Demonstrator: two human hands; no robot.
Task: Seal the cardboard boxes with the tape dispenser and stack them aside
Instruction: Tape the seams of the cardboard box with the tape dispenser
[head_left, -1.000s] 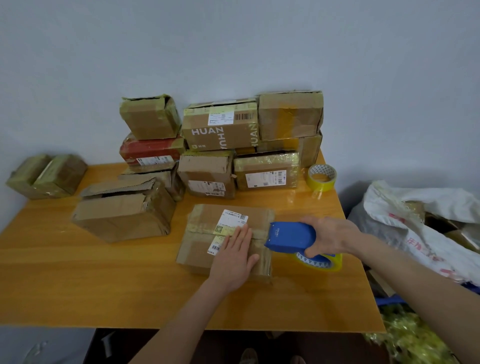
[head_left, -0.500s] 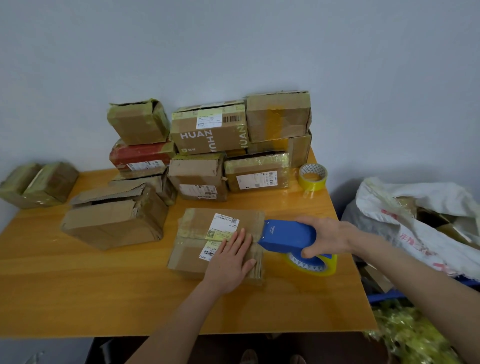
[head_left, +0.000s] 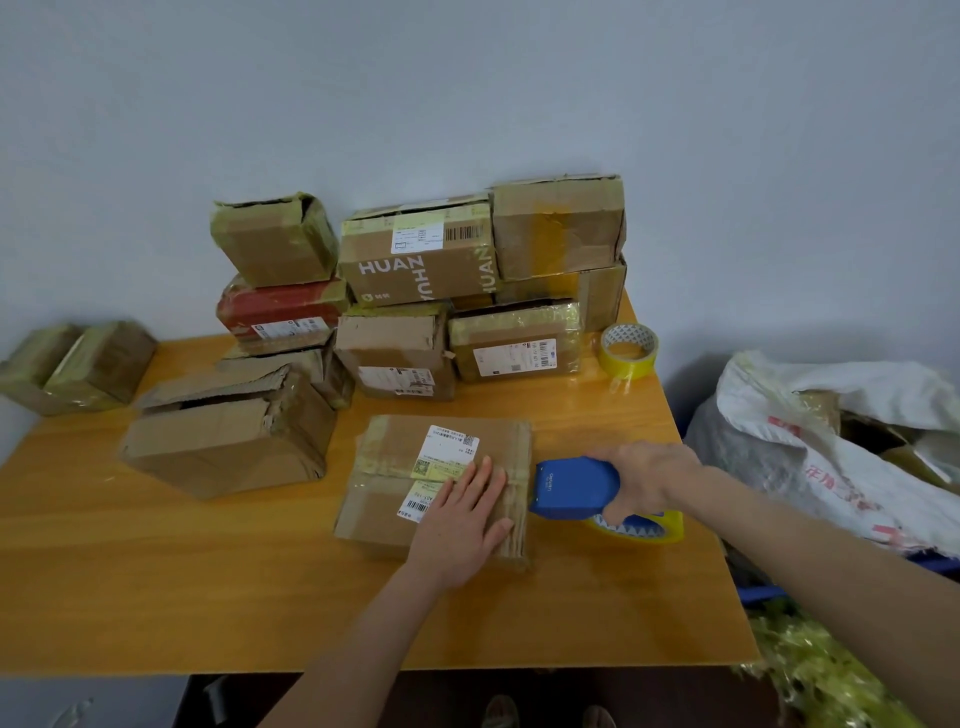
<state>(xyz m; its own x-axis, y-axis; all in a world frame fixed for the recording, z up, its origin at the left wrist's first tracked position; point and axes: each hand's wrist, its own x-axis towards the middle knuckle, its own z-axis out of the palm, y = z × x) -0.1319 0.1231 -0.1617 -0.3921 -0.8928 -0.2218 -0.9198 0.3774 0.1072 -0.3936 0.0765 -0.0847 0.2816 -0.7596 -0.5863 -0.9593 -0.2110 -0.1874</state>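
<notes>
Left hand (head_left: 460, 525) lies flat, fingers straight and together, palm down on the top of a flat cardboard box (head_left: 379, 512), near that box's right edge and partly over its white shipping label (head_left: 449, 449). Right hand (head_left: 647, 480) is curled round the handle of a blue tape dispenser (head_left: 574, 488), gripping it from above; the dispenser's front end sits right at the right edge of the box, level with the strip of tape that runs across the lid. Whether it actually touches the cardboard I cannot tell. A roll of yellowish tape (head_left: 647, 530) is mounted under the dispenser, just beside the box.

The box lies on a wooden table (head_left: 208, 597), near its middle. To its left stands a larger cardboard box (head_left: 223, 441) with its top flaps torn and slightly open. Along the far side, against the wall, sealed boxes are stacked in two layers, among them a box printed HUAN (head_left: 415, 265) and a red box (head_left: 280, 309). A spare tape roll (head_left: 628, 351) stands at the far right of the table, beside the stack. At the far left edge sit two more taped boxes (head_left: 72, 364). Right of the table lies a white sack (head_left: 831, 441).
</notes>
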